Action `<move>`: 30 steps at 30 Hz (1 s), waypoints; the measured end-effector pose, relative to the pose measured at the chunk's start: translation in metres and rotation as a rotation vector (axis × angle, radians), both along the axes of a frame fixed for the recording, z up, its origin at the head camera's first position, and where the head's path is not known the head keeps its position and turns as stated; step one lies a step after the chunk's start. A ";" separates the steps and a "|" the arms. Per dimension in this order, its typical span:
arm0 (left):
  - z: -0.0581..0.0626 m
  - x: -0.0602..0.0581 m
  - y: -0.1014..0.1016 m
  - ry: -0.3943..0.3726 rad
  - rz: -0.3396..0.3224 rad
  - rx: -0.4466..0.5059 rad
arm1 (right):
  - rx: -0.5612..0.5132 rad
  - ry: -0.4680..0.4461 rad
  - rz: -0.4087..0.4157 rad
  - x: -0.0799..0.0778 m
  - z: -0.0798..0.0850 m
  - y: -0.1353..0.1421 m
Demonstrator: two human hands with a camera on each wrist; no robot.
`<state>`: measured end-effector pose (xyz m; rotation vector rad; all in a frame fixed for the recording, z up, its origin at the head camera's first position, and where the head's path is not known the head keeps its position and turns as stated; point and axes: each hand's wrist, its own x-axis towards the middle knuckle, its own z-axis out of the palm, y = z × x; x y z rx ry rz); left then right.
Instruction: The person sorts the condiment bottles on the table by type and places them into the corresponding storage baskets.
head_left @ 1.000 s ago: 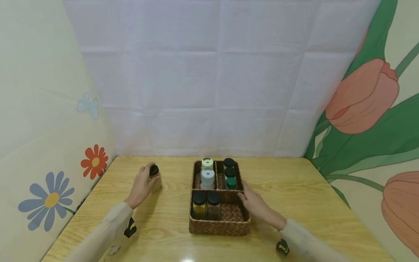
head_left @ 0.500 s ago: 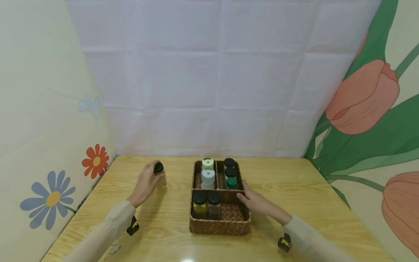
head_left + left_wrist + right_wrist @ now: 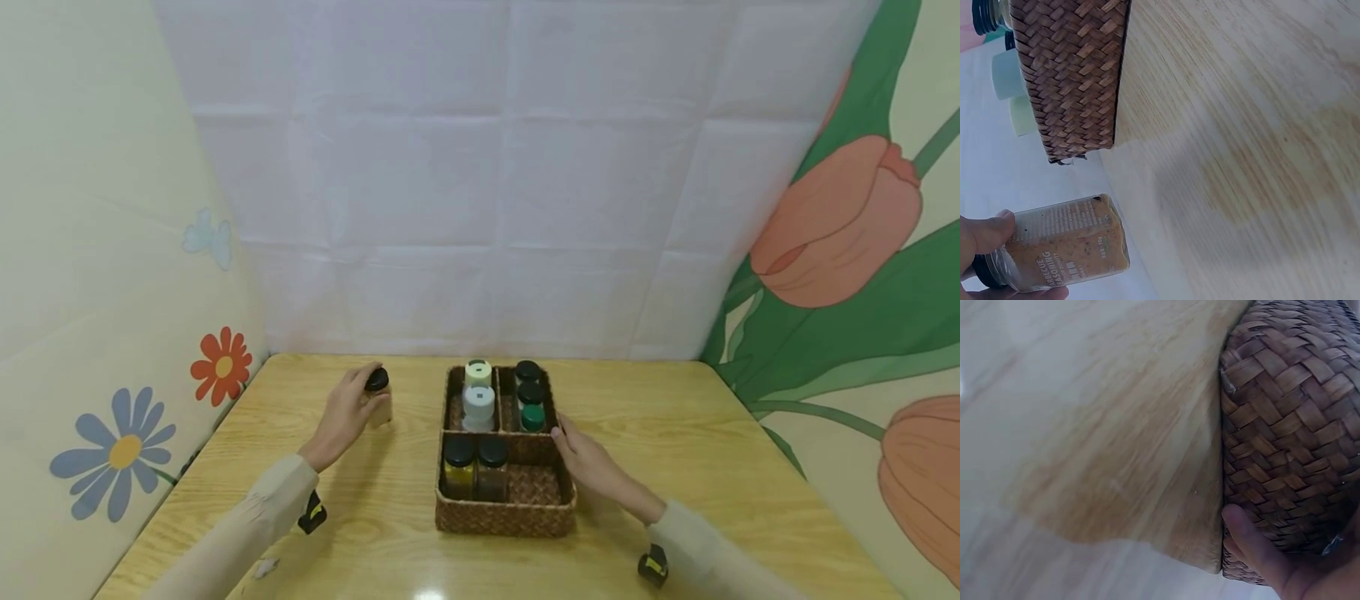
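Observation:
My left hand grips a clear seasoning jar by its upper part, to the left of the basket. The jar has a black lid, an orange-brown filling and printed lettering. It appears raised off the table. A brown woven basket with three compartments stands in the middle. My right hand rests against the basket's right side, its thumb at the rim; in the right wrist view, fingers lie along the woven wall.
Two black-lidded jars stand in the basket's front compartment, left of bare woven floor. The back left compartment holds two pale-capped bottles; the back right holds two black-lidded jars and a green-capped one. A white cloth hangs behind the wooden table.
My left hand has carried the jar a little to the right, towards the basket. My right thumb has shifted outward from inside the basket to its rim. The basket has stayed about where it was.

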<state>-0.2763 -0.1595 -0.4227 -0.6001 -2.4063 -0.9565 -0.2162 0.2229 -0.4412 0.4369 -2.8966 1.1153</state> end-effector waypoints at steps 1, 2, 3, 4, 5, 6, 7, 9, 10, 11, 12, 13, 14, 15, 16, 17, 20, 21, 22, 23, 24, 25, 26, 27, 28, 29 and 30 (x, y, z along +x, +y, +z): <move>0.001 0.000 0.001 0.000 -0.005 -0.001 | 0.005 0.007 -0.003 0.000 0.000 -0.001; 0.002 0.000 0.002 0.000 -0.008 -0.002 | 0.012 0.014 -0.007 0.000 0.000 -0.001; 0.003 0.001 0.003 -0.003 -0.013 0.000 | 0.018 0.021 -0.011 0.000 0.000 -0.002; 0.003 0.001 0.004 -0.007 -0.017 0.003 | 0.025 0.026 -0.015 0.000 0.000 -0.002; 0.004 0.001 0.005 -0.011 -0.018 0.003 | 0.028 0.031 -0.017 0.000 0.000 -0.003; 0.005 0.002 0.006 -0.014 -0.018 0.004 | 0.028 0.036 -0.017 0.000 0.000 -0.003; 0.006 0.002 0.006 -0.015 -0.018 0.005 | 0.031 0.039 -0.019 0.000 0.000 -0.004; 0.008 0.003 0.008 -0.012 -0.014 0.006 | 0.037 0.044 -0.020 -0.001 -0.001 -0.004; 0.009 0.004 0.009 -0.007 -0.011 0.006 | 0.040 0.045 -0.021 -0.001 -0.001 -0.004; 0.010 0.005 0.010 -0.002 -0.009 0.010 | 0.040 0.046 -0.023 -0.002 -0.002 -0.004; 0.011 0.006 0.011 0.004 -0.010 0.013 | 0.042 0.047 -0.026 -0.002 -0.003 -0.004; 0.013 0.007 0.012 0.012 -0.010 0.015 | 0.042 0.047 -0.029 -0.002 -0.003 -0.004; 0.014 0.007 0.013 0.019 -0.010 0.015 | 0.042 0.050 -0.031 -0.002 -0.003 -0.004; 0.016 0.008 0.014 0.025 -0.013 0.016 | 0.041 0.054 -0.032 -0.002 -0.004 -0.004; 0.017 0.009 0.016 0.032 -0.017 0.018 | 0.041 0.053 -0.036 -0.003 -0.004 -0.004; 0.018 0.009 0.017 0.038 -0.021 0.020 | 0.040 0.056 -0.037 -0.002 -0.003 -0.004; 0.021 0.010 0.020 0.050 -0.030 0.025 | 0.043 0.063 -0.040 -0.002 -0.002 -0.004; 0.022 0.010 0.020 0.054 -0.033 0.028 | 0.041 0.062 -0.040 -0.002 -0.001 -0.004; 0.022 0.010 0.021 0.056 -0.035 0.033 | 0.044 0.063 -0.041 -0.002 -0.001 -0.005; 0.023 0.010 0.022 0.057 -0.038 0.038 | 0.046 0.065 -0.041 -0.002 0.000 -0.005; 0.024 0.010 0.023 0.058 -0.040 0.040 | 0.047 0.065 -0.041 -0.001 0.000 -0.005; 0.025 0.011 0.023 0.061 -0.042 0.040 | 0.048 0.064 -0.041 -0.001 0.000 -0.005; 0.026 0.011 0.024 0.062 -0.044 0.042 | 0.049 0.064 -0.042 -0.001 0.000 -0.006; 0.027 0.011 0.025 0.065 -0.047 0.041 | 0.051 0.064 -0.044 -0.001 -0.001 -0.006; 0.028 0.012 0.026 0.065 -0.052 0.041 | 0.055 0.065 -0.046 -0.001 -0.001 -0.006; 0.030 0.012 0.027 0.064 -0.057 0.040 | 0.057 0.066 -0.048 -0.001 -0.001 -0.006; 0.031 0.013 0.027 0.064 -0.059 0.038 | 0.061 0.067 -0.050 -0.002 -0.001 -0.006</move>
